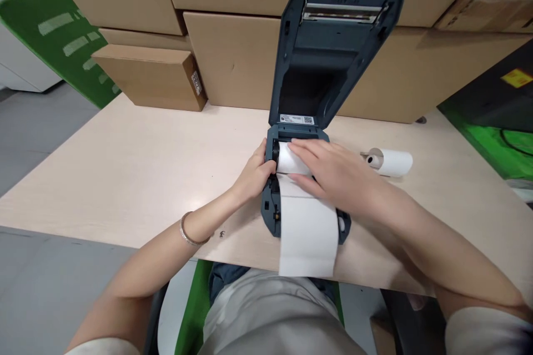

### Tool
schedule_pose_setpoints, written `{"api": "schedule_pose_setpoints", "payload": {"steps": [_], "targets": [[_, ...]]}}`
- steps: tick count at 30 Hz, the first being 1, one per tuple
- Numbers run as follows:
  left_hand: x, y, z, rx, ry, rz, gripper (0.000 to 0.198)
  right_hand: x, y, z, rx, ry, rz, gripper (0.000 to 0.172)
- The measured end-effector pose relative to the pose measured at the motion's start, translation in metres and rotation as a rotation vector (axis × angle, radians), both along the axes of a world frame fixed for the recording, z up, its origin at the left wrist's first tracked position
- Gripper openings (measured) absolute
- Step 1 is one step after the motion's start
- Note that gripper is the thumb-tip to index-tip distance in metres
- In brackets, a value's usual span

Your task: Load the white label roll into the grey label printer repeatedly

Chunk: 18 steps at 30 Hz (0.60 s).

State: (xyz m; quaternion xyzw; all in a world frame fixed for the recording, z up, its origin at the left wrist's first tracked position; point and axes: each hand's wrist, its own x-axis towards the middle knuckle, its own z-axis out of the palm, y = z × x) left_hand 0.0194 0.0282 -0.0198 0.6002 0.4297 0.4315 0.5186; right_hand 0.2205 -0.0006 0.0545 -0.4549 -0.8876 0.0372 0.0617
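A dark blue-grey label printer (pixel 272 216) stands on the table with its lid (pixel 325 50) raised. Inside it sits a white label roll (pixel 289 160), and a strip of labels (pixel 308 233) runs from it over the printer's front, past the table edge. My left hand (pixel 255 173) grips the printer's left side, its thumb on the inner edge beside the roll. Across the roll lies my right hand (pixel 337 172), fingers on its far side and thumb toward the front; the hand hides the roll's right end.
To the right of the printer lies another white roll (pixel 395 162) with a core beside it. A flat brown carton (pixel 145 80) stands at the back left of the table (pixel 125 177). Large cardboard boxes (pixel 233 61) line the back. Something dark (pixel 495 83) with a yellow label is far right.
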Motion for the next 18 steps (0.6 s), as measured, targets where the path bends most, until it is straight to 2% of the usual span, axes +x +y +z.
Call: {"api": "schedule_pose_setpoints", "payload": {"steps": [2,4,7,10,14,18], "targets": [[0.000,0.000,0.000,0.014,-0.008,0.001,0.076,0.001,-0.033,-0.009,0.028,0.058,0.035,0.065],[0.000,0.000,0.001,0.020,-0.009,0.005,0.078,0.001,-0.061,-0.021,0.014,0.065,0.101,0.074],[0.000,0.001,0.002,0.026,-0.009,-0.001,0.077,-0.001,-0.085,-0.038,-0.008,0.016,0.149,0.092],[0.001,0.001,0.002,0.008,-0.027,0.005,0.075,-0.005,-0.090,-0.048,0.014,0.009,0.140,0.099],[0.001,0.001,-0.001,-0.042,-0.046,0.021,0.077,-0.006,-0.087,-0.053,0.008,0.021,0.136,0.099],[0.000,0.001,-0.004,-0.035,-0.087,-0.011,0.071,0.004,-0.087,-0.043,-0.040,0.075,0.145,0.096]]}}
